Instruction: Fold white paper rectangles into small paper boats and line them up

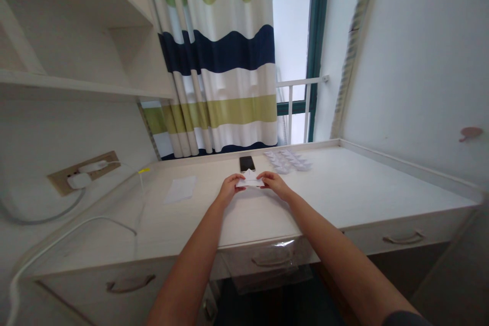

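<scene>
Folded paper [250,181] sits longways from side to side. Left hand [229,186] and right hand [275,183] each pinch one end, fingers nearly closed.

A room resembling a home study corner is shown, its white tabletop [336,188] flanked by a striped curtain [229,81] and shelving [84,86].

Black phone [246,163] on desk [367,186] | striped curtain [229,53] | plugs [79,180] in wall socket [61,179] | shelf [80,89]
</scene>
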Available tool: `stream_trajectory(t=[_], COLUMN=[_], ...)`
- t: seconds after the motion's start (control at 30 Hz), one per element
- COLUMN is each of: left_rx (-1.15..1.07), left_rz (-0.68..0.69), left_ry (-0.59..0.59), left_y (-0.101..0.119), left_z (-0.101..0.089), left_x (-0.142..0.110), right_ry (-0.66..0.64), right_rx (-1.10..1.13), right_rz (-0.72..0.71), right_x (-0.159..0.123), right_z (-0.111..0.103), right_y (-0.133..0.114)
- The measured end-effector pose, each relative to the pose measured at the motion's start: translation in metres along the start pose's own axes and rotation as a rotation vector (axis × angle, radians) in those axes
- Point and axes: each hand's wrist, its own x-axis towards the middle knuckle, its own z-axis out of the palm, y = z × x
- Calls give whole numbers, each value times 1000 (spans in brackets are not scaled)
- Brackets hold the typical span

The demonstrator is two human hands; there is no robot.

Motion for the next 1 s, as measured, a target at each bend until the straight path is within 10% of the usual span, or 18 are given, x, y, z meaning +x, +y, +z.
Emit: stream_trajectory(t=[1.0], left_rx=[241], left_rz=[54], left_ry=[-3], left_y=[4], left_z=[0], left_x=[-3], right_ry=[139], right_rx=[-64], right_rz=[-51], right_x=[-1], right_z=[-1], right_y=[-6])
